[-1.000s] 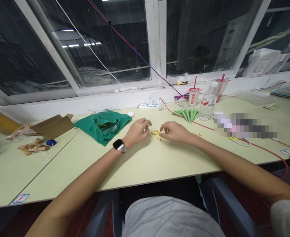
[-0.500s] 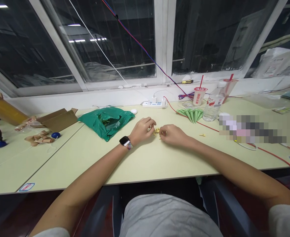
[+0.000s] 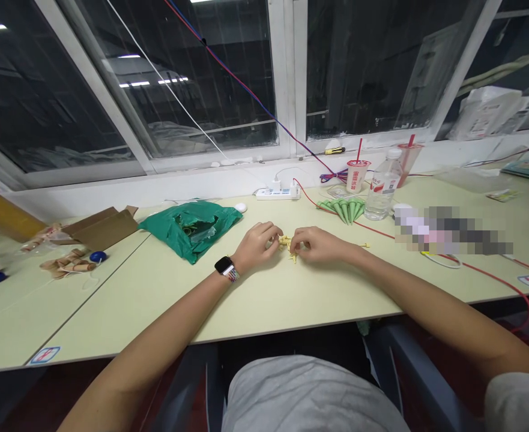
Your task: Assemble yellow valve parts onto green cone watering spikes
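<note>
Head view: my left hand (image 3: 257, 246) and right hand (image 3: 318, 245) are both curled over the pale green desk (image 3: 291, 300), close together with a narrow gap between them. The fingertips of both hands close in on a cluster of small yellow pieces (image 3: 286, 245) on the desk between them. Fingers hide part of the cluster, so I can't tell if either hand really grips it or only touches it. One more yellow piece (image 3: 364, 245) lies apart, just beyond my right wrist. A black watch (image 3: 225, 267) sits on my left wrist. Left of my hands is a crumpled green plastic bag (image 3: 187, 231), then a cardboard box (image 3: 102, 228), some tan paper rolls (image 3: 63, 264) and a blue cap (image 3: 97, 257). Ahead are a white power strip (image 3: 277, 194) and a bunch of green paper cones (image 3: 343, 208), near a water bottle (image 3: 383, 195) and a paper cup (image 3: 356, 175) with a red straw. A red wire (image 3: 484, 276) runs along the desk on the right, and a blurred patch (image 3: 453, 231) covers part of the desk there.
</note>
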A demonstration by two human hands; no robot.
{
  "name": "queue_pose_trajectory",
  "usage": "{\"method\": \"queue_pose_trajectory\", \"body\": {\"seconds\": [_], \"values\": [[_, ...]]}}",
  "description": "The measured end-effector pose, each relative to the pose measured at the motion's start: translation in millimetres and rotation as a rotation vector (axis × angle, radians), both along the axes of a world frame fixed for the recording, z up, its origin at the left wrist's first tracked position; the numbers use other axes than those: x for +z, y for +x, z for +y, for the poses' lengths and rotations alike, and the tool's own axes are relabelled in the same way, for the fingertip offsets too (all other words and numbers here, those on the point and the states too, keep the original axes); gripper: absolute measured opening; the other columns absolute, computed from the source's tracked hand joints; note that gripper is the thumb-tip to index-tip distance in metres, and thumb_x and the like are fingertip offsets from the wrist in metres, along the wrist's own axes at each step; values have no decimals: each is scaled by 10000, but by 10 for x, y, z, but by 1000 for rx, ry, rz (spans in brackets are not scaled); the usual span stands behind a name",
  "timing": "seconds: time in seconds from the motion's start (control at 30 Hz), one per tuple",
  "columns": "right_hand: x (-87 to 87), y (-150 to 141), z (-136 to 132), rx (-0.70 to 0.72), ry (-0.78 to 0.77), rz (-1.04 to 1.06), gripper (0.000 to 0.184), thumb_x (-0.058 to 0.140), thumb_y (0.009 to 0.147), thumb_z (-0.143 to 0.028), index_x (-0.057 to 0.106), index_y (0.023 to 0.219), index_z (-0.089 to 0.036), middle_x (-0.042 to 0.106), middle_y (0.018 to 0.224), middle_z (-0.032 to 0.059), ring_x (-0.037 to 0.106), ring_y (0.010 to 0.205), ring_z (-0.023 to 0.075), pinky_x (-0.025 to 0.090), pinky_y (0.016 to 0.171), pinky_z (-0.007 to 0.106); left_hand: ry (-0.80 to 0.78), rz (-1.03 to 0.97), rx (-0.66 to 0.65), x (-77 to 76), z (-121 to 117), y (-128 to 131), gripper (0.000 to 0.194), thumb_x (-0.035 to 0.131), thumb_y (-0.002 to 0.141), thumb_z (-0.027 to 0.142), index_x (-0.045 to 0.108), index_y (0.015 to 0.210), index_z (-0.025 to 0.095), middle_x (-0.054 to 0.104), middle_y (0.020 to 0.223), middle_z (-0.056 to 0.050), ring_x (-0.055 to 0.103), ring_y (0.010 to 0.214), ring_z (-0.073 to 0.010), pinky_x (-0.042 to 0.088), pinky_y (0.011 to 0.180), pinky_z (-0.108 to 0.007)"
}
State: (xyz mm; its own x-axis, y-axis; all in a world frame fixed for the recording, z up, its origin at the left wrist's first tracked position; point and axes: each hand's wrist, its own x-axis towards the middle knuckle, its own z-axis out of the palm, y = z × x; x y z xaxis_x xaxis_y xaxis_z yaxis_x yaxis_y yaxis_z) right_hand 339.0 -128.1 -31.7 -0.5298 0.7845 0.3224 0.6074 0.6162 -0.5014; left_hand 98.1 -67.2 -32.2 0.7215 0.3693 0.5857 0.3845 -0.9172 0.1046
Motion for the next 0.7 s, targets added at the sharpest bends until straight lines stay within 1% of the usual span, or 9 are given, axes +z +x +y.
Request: {"method": "queue_pose_trajectory", "body": {"seconds": [0.1,0.2,0.27,0.37,0.4,0.47,0.53,0.6,0.7], "values": [[-11,48,-7,38,21,-63,329,636,823,-33,826,1006,-229,693,1002,45,628,800,155,448,748,274,4,23,-6,-11,1,5,189,459,1003,181,646,1005,214,698,937,-72,603,816,-228,469,828,-397],[-50,37,-3,11,39,-92,261,650,841,-58,811,974,-215,684,979,44,620,784,155,436,734,276,-16,41,-2,-5,-7,3,192,457,1012,206,649,1012,216,701,936,-77,608,823,-232,468,830,-405],[-58,22,4,16,37,-58,212,656,853,-86,787,971,-204,680,983,40,614,781,150,436,736,273,-40,37,-20,15,-29,-3,192,461,1032,252,649,1026,217,703,941,-83,618,839,-237,469,835,-413],[-32,-2,9,46,8,80,162,638,887,-141,741,1004,-186,673,1025,42,608,787,140,451,746,270,-77,20,-97,48,-83,-6,209,467,1061,332,640,1059,215,701,949,-89,631,855,-238,478,840,-420],[-22,-13,8,52,-22,140,141,628,908,-170,726,1008,-181,673,1008,38,605,775,137,453,735,269,-82,10,-120,54,-101,-3,205,484,1062,351,635,1069,212,698,950,-90,633,856,-237,482,837,-419],[-12,-42,6,49,-122,265,129,620,954,-260,708,1005,-179,665,880,11,584,711,131,442,685,264,-77,-23,-128,50,-126,8,187,532,1054,370,625,1071,209,691,934,-83,634,845,-231,489,818,-410],[-20,-81,13,44,-258,401,215,637,973,-385,703,987,-181,614,715,-28,541,616,126,418,614,261,-65,-56,-107,30,-129,17,170,567,1048,370,618,1071,209,690,923,-75,641,838,-224,496,805,-398],[-37,-119,31,41,-387,549,324,687,935,-501,705,964,-178,587,639,-40,526,557,126,416,561,265,-41,-83,-112,7,-111,21,160,584,1044,353,615,1100,206,699,940,-73,651,837,-218,506,799,-391],[-45,-154,64,20,-530,740,421,824,804,-549,713,951,-171,662,679,-7,585,554,133,472,554,279,27,-99,-159,-14,-72,20,205,633,1019,333,609,1171,197,708,963,-74,666,846,-218,520,797,-387]]}}
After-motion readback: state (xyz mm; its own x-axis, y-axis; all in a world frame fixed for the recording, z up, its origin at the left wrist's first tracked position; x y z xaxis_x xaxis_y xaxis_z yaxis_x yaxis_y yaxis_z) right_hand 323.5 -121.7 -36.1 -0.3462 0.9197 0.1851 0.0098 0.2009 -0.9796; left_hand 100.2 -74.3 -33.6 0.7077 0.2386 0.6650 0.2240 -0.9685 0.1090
